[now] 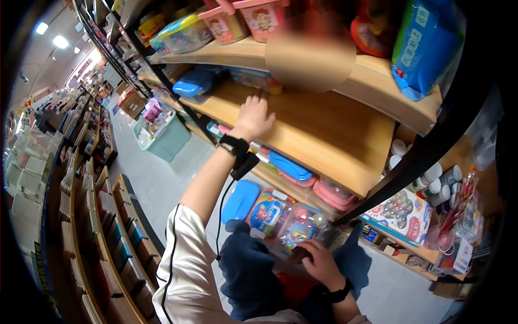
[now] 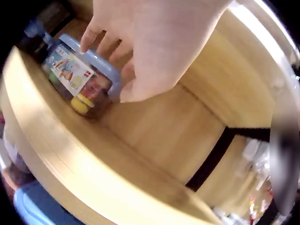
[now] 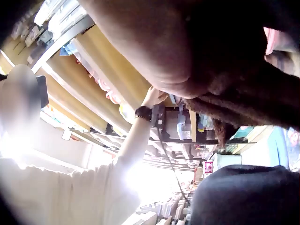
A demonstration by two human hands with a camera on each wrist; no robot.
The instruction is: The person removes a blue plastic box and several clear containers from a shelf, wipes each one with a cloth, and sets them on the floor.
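My left hand [image 1: 253, 116] reaches over the wooden shelf [image 1: 324, 127], its fingers extended toward a clear box with a blue lid [image 1: 251, 79]. In the left wrist view, the fingertips overlap the lid's edge; the box [image 2: 75, 77] has a picture label and colourful pieces inside. Low down by the knees, my right hand [image 1: 324, 264] grips a dark brown cloth [image 3: 225, 110], which hangs in folds from the fingers. Just beyond that hand sit clear boxes of toys [image 1: 302, 224].
A blue-lidded box [image 1: 193, 85] stands at the shelf's left end. Pink buckets [image 1: 261, 19] and a blue bag [image 1: 423, 48] occupy the shelf above. Black posts [image 1: 410, 164] frame the unit. A pale green bin [image 1: 162, 137] stands on the aisle floor. Paint jars [image 1: 431, 173] are at right.
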